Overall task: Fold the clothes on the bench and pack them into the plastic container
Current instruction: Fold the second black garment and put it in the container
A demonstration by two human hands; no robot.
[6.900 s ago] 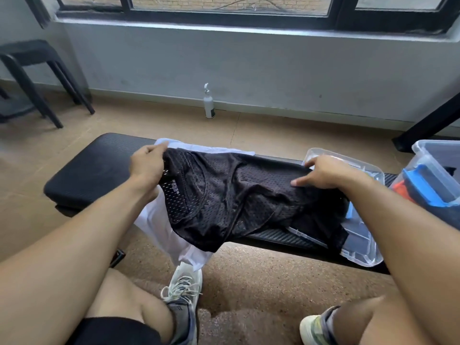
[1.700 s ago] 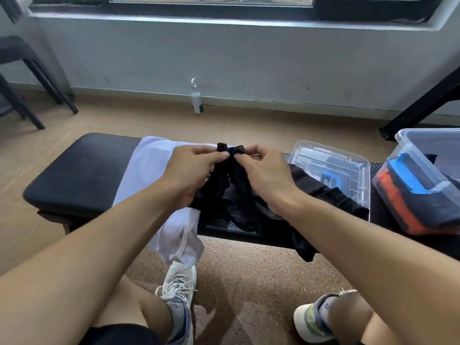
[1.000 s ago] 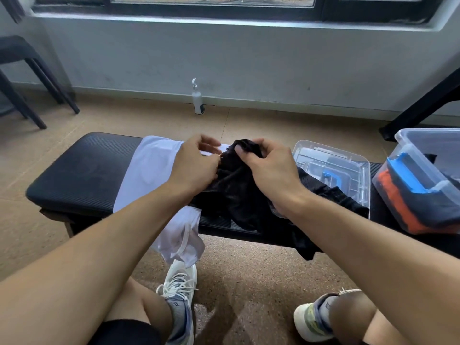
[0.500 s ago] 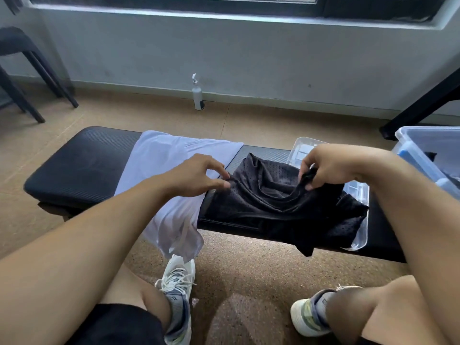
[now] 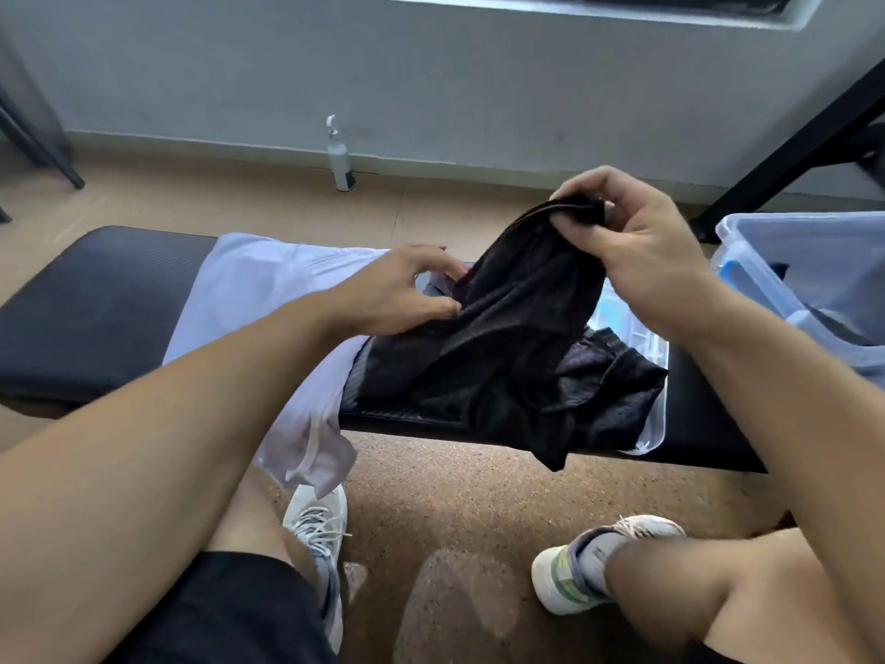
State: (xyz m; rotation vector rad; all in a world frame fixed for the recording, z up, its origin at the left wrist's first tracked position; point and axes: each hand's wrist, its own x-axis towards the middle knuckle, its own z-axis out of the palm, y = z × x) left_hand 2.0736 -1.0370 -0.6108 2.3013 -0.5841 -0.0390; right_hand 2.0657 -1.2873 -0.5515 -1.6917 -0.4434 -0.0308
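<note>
A black mesh garment [image 5: 517, 357] lies bunched on the black padded bench [image 5: 96, 304]. My right hand [image 5: 637, 251] grips one end of it and holds that end lifted above the bench. My left hand [image 5: 407, 292] pinches the garment's left edge low, near the bench top. A white garment [image 5: 258, 299] is spread on the bench to the left, its lower part hanging over the front edge. A clear plastic container [image 5: 766, 261] with folded clothes inside stands at the right end.
A clear lid [image 5: 656, 424] lies on the bench under the black garment. A spray bottle [image 5: 341, 158] stands on the floor by the wall. A dark table leg [image 5: 790, 141] slants at the right. My knees and shoes are below the bench.
My right hand has raised its end of the black garment well above the bench. My left hand has stayed low on the garment's left edge. The camera has tilted down.
</note>
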